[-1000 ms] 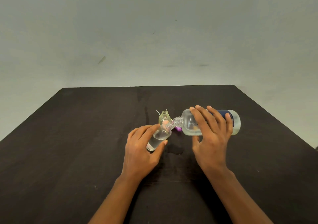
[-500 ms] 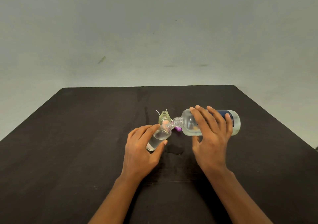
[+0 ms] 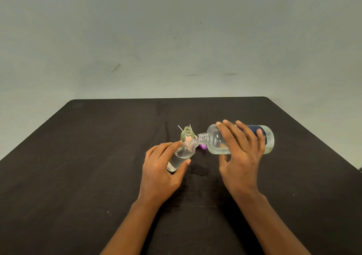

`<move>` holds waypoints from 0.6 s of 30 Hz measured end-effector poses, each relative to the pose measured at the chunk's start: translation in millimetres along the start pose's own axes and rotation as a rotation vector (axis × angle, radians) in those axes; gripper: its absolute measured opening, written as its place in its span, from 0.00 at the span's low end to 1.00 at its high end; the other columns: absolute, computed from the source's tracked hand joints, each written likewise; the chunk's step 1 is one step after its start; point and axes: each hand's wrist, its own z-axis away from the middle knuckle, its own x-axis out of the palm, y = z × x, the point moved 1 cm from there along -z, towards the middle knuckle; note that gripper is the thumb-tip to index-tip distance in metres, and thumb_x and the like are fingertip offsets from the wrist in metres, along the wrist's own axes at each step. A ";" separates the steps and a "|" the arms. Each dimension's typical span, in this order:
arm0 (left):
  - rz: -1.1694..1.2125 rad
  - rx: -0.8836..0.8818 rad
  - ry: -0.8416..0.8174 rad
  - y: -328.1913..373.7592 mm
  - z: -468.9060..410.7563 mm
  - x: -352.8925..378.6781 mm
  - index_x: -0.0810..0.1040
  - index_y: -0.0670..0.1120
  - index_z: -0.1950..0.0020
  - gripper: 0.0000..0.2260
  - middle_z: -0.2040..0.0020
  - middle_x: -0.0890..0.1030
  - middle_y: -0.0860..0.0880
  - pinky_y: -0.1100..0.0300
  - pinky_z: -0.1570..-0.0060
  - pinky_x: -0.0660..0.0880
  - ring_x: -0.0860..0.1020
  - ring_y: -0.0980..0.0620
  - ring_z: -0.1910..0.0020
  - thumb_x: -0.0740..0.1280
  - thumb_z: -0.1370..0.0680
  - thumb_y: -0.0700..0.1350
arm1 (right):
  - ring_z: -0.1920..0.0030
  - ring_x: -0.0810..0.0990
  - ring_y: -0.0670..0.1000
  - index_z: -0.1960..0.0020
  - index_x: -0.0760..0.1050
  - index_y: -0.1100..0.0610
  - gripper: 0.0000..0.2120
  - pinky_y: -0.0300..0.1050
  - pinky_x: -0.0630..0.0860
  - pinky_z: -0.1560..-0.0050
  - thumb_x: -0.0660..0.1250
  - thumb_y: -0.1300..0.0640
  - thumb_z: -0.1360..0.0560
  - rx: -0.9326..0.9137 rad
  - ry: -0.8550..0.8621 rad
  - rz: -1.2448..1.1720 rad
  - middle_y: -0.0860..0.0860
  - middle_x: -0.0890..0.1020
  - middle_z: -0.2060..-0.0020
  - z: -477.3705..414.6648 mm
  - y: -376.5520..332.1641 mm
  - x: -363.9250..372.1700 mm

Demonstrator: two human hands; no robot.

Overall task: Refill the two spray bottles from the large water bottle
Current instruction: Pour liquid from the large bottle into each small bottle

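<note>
Large water bottle (image 3: pixel 212 143), tipped nearly flat and clamped in the grip of the right hand (image 3: pixel 241 156), with its mouth at the neck of a small spray bottle (image 3: pixel 181 155). That bottle is tilted to receive water, wrapped in the grip of the left hand (image 3: pixel 160 170). A second, uncapped spray bottle (image 3: pixel 187 134) stands upright just beyond that grip on the tabletop (image 3: pixel 98 156).

The table (image 3: pixel 78 156) before me has a dark matte top with rounded far corners. A small wet patch (image 3: pixel 199 171) lies near its centre; a faint streak (image 3: pixel 166 131) runs toward the far edge. Beyond that edge: a pale grey-green wall (image 3: pixel 176 39) bearing dark scuff marks (image 3: pixel 116 68).
</note>
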 end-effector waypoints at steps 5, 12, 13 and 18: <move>0.004 0.001 0.009 0.1 0.2 0.4 0.80 0.47 0.44 0.17 0.48 0.80 0.57 0.62 0.42 0.69 0.72 0.65 0.46 0.70 0.30 0.52 | 0.34 0.70 0.53 0.34 0.70 0.51 0.41 0.54 0.53 0.27 0.75 0.74 0.43 -0.004 -0.002 0.002 0.49 0.78 0.39 0.2 0.1 -0.3; 0.001 0.002 0.003 -0.7 0.1 0.5 0.80 0.48 0.43 0.17 0.48 0.80 0.57 0.63 0.42 0.68 0.73 0.65 0.46 0.70 0.30 0.52 | 0.34 0.70 0.53 0.34 0.71 0.52 0.40 0.55 0.53 0.27 0.75 0.73 0.42 -0.007 0.001 0.002 0.49 0.77 0.38 0.4 0.8 0.5; -0.001 0.001 0.001 -1.1 0.3 0.5 0.79 0.48 0.43 0.17 0.48 0.80 0.56 0.63 0.41 0.68 0.73 0.65 0.46 0.70 0.30 0.53 | 0.34 0.70 0.53 0.34 0.71 0.52 0.40 0.55 0.53 0.27 0.75 0.74 0.42 -0.006 0.003 0.004 0.49 0.78 0.38 0.4 0.7 0.5; -0.001 -0.002 0.003 -1.0 -0.1 0.7 0.79 0.48 0.43 0.17 0.48 0.80 0.56 0.65 0.42 0.67 0.71 0.66 0.46 0.69 0.30 0.53 | 0.34 0.70 0.53 0.35 0.72 0.52 0.39 0.57 0.55 0.27 0.74 0.74 0.42 -0.005 0.007 0.002 0.49 0.78 0.38 0.7 0.7 0.8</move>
